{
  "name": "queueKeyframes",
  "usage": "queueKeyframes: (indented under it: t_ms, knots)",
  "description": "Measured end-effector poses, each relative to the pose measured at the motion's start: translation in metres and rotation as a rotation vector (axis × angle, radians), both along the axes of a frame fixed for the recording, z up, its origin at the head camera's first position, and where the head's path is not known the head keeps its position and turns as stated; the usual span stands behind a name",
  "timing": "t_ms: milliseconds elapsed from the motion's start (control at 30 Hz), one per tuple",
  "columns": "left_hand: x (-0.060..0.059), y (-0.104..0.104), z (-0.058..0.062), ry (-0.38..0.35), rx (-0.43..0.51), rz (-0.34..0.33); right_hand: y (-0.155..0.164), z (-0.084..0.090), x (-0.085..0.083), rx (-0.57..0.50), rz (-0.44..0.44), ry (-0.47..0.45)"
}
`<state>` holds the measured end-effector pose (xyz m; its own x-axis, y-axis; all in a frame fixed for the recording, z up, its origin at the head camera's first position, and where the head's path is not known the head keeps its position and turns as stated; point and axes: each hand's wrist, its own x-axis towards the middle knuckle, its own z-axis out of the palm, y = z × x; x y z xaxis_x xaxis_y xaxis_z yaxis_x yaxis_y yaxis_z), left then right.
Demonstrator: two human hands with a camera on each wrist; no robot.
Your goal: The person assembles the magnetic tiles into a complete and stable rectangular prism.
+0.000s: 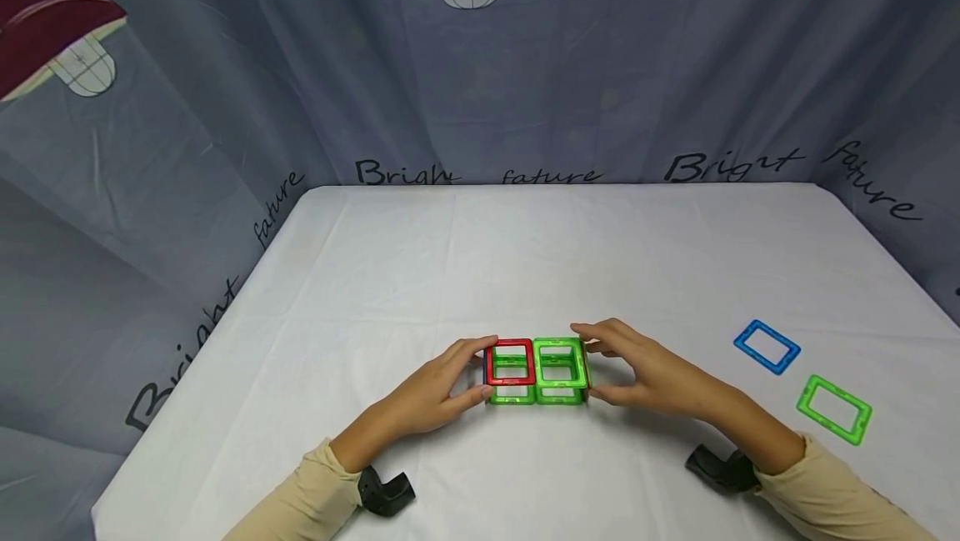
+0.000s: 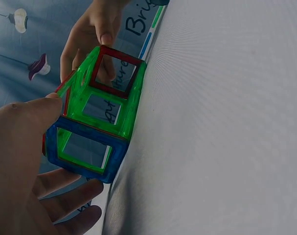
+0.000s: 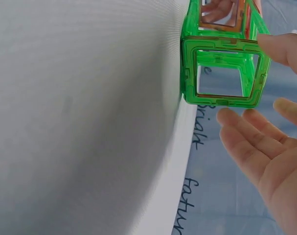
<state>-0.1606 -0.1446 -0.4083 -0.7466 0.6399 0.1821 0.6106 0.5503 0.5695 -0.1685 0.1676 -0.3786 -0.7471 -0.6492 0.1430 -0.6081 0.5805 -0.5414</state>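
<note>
Two box shapes built from see-through magnetic tiles stand side by side on the white table. In the head view a red tile (image 1: 510, 343) tops the left box and a green tile (image 1: 560, 384) the right. My left hand (image 1: 427, 398) grips the left end, index finger at the far corner and thumb at the near one. A blue tile (image 2: 116, 159) closes that end in the left wrist view. My right hand (image 1: 652, 368) spans the right end, thumb at the near edge and fingers at the far edge. That end has a green tile (image 3: 188, 73) in the right wrist view.
A loose blue tile (image 1: 787, 360) and a loose green tile (image 1: 862, 426) lie flat on the table (image 1: 570, 266) at the right. Black wrist devices (image 1: 386, 495) sit below both hands. Grey printed curtains (image 1: 600, 66) hang around the table's far and side edges.
</note>
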Motion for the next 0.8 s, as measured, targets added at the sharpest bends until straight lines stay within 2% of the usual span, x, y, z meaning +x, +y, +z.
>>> queueKeyframes:
  t_ms: [300, 500, 633, 800]
  knots:
    - [-0.001, 0.002, 0.001, 0.010, 0.000, -0.005, 0.001, 0.003, 0.001, -0.001, -0.006, -0.006]
    - [-0.001, 0.003, 0.001, 0.006, 0.005, -0.008, 0.006, 0.007, -0.001, 0.042, -0.044, 0.009]
    - [-0.001, 0.002, -0.001, 0.013, 0.006, -0.007, 0.022, 0.015, -0.009, 0.074, -0.118, 0.041]
    - [-0.001, 0.000, -0.003, 0.029, 0.006, -0.005, 0.054, 0.024, -0.026, 0.094, -0.267, 0.047]
